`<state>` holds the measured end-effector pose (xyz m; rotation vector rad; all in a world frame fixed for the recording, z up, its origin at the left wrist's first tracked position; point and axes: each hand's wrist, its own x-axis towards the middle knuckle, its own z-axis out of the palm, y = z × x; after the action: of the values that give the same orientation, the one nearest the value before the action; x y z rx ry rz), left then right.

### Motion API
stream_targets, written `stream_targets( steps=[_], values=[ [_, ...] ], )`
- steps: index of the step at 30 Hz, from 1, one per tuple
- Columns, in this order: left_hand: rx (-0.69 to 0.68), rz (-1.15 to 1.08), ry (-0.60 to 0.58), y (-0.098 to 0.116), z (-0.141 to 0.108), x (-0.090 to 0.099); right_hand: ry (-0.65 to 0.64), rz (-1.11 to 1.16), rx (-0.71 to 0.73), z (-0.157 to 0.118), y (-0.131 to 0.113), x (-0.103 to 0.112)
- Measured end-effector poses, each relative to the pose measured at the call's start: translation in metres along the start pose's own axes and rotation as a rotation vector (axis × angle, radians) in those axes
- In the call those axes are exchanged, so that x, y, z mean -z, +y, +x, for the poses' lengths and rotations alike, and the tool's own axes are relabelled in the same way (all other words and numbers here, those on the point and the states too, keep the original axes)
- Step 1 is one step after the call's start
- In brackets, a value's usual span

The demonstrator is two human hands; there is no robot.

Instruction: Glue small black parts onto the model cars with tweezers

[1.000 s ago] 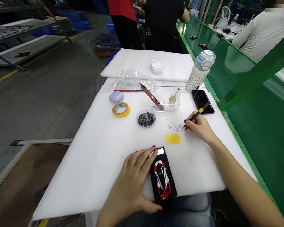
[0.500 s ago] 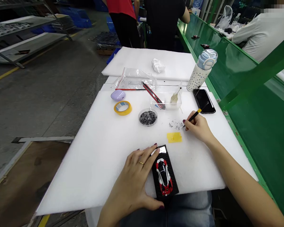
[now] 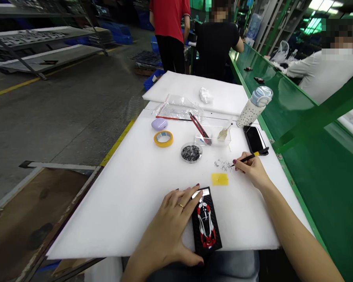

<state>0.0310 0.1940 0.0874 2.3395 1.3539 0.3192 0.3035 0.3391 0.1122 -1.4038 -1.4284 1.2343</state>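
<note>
My left hand (image 3: pixel 172 219) spans a black display base, fingers on its far end and thumb at its near end. On this base sits a red, white and black model car (image 3: pixel 206 226). In a pinch, my right hand (image 3: pixel 253 168) holds a slim black pen-like tool with a yellow band (image 3: pixel 250 156). The tool's tip points down at a scatter of short black slivers (image 3: pixel 222 164) on the white foam sheet (image 3: pixel 129 203). Close below the slivers lies a yellow tape piece (image 3: pixel 220 179). A round clear dish (image 3: pixel 191 152) of black slivers stands further left.
A yellow tape roll (image 3: pixel 163 139), a lilac case (image 3: pixel 159 124) and a red-black cutter (image 3: pixel 200 128) lie beyond the dish. A clear tray holds a small bottle (image 3: pixel 222 134). Phone (image 3: pixel 254 139) and drink bottle (image 3: pixel 254 106) stand right, beside a green beam (image 3: pixel 317 113). Three people are nearby.
The head view has tilted up and shifted a little. The tool in my right hand leans lower, its rear end swung to the right. My left hand keeps its hold on the base.
</note>
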Motion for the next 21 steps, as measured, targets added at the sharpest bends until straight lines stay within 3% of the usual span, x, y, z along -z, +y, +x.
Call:
stream_targets(
  steps=[6,9,13,21],
  values=[
    [0.023,-0.064,-0.039,0.002,0.004,0.003,-0.070,0.046,0.059,-0.012,-0.006,-0.004],
    [0.002,-0.023,0.000,0.001,0.002,0.001,-0.133,0.035,0.081,-0.027,-0.003,-0.014],
    [-0.101,0.043,0.119,-0.001,-0.001,-0.005,-0.096,0.020,0.110,-0.039,0.005,-0.027],
    [-0.132,0.103,0.153,0.006,0.002,-0.004,-0.060,-0.057,0.146,-0.040,0.013,-0.031]
  ],
)
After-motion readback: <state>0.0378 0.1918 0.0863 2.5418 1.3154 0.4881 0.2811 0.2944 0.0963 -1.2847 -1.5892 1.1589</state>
